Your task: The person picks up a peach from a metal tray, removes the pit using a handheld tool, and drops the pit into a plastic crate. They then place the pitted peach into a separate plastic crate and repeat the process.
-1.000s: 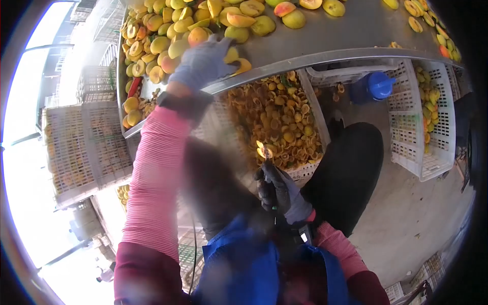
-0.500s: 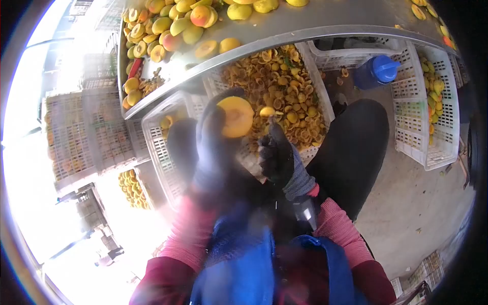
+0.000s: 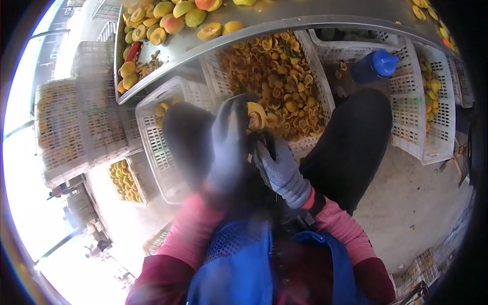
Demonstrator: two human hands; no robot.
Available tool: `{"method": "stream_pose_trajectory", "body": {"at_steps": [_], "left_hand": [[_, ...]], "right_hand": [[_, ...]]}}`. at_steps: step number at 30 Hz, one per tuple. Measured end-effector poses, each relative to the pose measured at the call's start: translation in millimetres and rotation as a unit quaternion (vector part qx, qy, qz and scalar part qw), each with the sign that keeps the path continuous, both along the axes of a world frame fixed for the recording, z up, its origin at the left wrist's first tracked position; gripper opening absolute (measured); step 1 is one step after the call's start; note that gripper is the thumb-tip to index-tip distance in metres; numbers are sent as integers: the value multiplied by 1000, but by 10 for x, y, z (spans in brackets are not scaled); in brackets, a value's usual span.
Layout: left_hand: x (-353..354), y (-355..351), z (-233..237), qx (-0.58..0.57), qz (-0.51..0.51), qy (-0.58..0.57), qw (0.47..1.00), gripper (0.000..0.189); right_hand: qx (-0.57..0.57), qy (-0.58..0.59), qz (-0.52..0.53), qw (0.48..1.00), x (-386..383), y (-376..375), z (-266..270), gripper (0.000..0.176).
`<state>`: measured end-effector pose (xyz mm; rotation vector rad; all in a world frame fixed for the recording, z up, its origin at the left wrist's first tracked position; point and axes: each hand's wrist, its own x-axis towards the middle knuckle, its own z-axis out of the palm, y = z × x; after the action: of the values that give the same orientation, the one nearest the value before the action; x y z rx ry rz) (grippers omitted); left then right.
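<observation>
My left hand [image 3: 227,134], in a grey and black glove, grips a yellow peach half [image 3: 257,116] in front of my lap. The cut face shows a brown hollow at its middle. My gloved right hand [image 3: 274,160] is closed just below the fruit and close to my left fingers. What it holds is hidden by the dark fingers. Beneath the hands stands a white crate [image 3: 321,86] filled with scooped-out, brownish-yellow peach pieces [image 3: 274,76].
A metal table [image 3: 284,12] with whole and halved peaches [image 3: 175,20] runs across the top. A red-handled item [image 3: 133,52] lies at its left corner. A blue jug [image 3: 378,66] stands right, beside a crate of fruit [image 3: 437,101]. Stacked crates [image 3: 81,122] stand left.
My right hand has come up to the peach half in my left hand. The half has turned and moved slightly right. The small yellow piece above my right hand no longer shows there.
</observation>
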<state>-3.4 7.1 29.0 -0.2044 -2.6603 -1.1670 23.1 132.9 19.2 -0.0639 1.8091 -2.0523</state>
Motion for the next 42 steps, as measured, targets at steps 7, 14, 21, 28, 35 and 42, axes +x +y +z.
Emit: {"method": "stream_pose_trajectory", "body": {"at_steps": [7, 14, 21, 28, 35, 42], "left_hand": [[-22, -79, 61, 20, -72, -39, 996, 29], [-85, -33, 127, 217, -75, -188, 955, 32], [139, 39, -36, 450, 104, -273, 844, 38], [169, -2, 132, 563, 223, -359, 710, 40], [-152, -304, 92, 224, -110, -242, 938, 30], [295, -116, -232, 392, 162, -225, 877, 30]], "right_hand": [[-43, -50, 19, 998, 283, -30, -437, 29], [-633, -535, 183, 528, 38, 121, -72, 39], [-700, -528, 245, 414, 124, 36, -383, 41], [-724, -510, 256, 388, 127, -163, -359, 45], [-740, -539, 260, 309, 93, -126, -318, 43], [-760, -419, 320, 379, -8, -169, -388, 46]]}}
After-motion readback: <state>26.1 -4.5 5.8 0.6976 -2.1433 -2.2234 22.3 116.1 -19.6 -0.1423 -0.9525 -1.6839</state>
